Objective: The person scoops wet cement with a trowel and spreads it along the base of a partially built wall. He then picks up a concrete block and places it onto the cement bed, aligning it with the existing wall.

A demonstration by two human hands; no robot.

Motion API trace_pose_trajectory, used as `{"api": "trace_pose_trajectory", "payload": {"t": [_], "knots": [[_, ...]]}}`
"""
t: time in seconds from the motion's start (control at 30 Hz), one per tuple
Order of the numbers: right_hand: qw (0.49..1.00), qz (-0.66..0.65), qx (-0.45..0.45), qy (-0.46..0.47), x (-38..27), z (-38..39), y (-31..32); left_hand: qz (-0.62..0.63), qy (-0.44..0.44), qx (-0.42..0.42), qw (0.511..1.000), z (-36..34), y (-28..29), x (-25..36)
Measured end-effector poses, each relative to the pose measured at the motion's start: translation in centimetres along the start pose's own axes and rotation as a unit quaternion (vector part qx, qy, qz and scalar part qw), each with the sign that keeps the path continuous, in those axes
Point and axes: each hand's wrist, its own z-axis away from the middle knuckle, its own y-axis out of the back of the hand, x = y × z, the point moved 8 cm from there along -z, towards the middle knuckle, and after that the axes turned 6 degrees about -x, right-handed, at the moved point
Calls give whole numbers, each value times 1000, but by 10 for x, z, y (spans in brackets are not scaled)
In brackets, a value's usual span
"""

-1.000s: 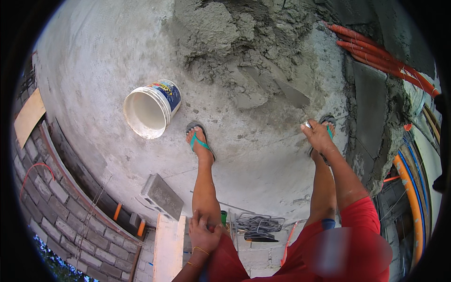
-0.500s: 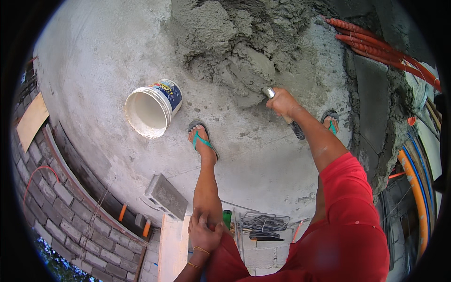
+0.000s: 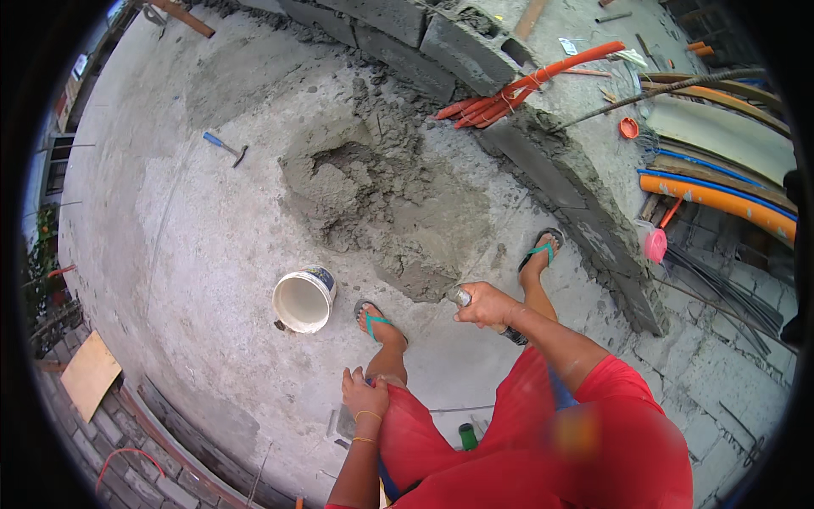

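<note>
My right hand (image 3: pixel 482 305) grips a trowel by its handle (image 3: pixel 513 333), which has a silver collar; its blade is hard to make out against the wet grey mortar heap (image 3: pixel 356 187) just ahead. My left hand (image 3: pixel 363 392) rests on my left leg at the knee, its fingers slightly bent and apart. A white bucket (image 3: pixel 297 307) with a dark label stands on the concrete slab (image 3: pixel 170 280), just left of my left sandalled foot (image 3: pixel 376 321).
Concrete blocks (image 3: pixel 462 51) form a low course along the back and right, with orange corrugated conduits (image 3: pixel 500 106) over it. A blue-handled hammer (image 3: pixel 222 146) lies on the slab. Pipes (image 3: pixel 712 191) and rebar are at right. A board (image 3: pixel 89 373) lies lower left.
My right hand moved inward to the mortar with the trowel, whose handle changed angle. The view has shifted, showing more blocks and the hammer. My left hand stays on my leg.
</note>
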Motion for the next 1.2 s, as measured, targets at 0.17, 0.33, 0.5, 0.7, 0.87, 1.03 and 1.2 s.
{"api": "trace_pose_trajectory", "payload": {"t": [0.17, 0.33, 0.5, 0.7, 0.87, 1.03, 1.2], "knots": [[997, -38, 70, 4, 67, 176, 22, 19, -94, 41, 995, 21, -10, 4], [988, 14, 151, -29, 213, 319, 75, -35, -147, 46, 987, 54, -53, 17], [972, -134, 191, -39, 420, 428, 130, -68, -88, 13, 994, 141, -129, 38], [936, -213, 256, -115, 635, 537, 214, -160, -136, -111, 971, 207, -233, 150], [909, -241, 307, -144, 732, 587, 310, -32, -109, -169, 979, 222, -280, 201], [896, -189, 373, -150, 773, 614, 408, -52, -66, -161, 983, 221, -298, 191], [857, 101, 490, -121, 768, 609, 490, -84, -64, -129, 986, 227, -310, 200]]}}
